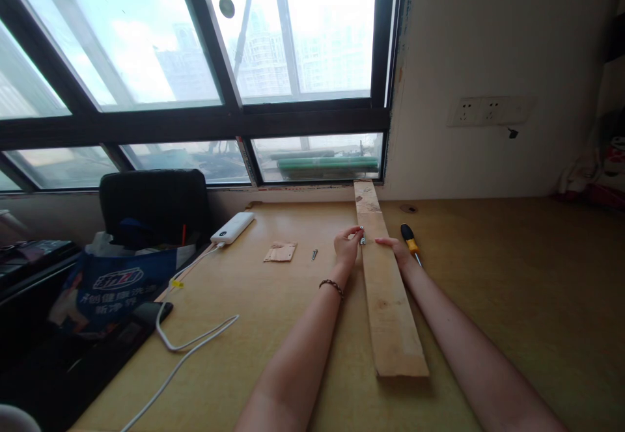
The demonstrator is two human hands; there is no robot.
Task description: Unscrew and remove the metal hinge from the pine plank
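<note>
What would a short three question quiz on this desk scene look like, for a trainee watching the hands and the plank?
1. True or false: the left hand pinches a small screw at the wooden plank.
2. Which tool lies on the desk beside the right hand?
3. The white cable runs to which thing: A, the power bank; B, the wall socket?

Key: 1 true. 2 the screwdriver. 3 A.
</note>
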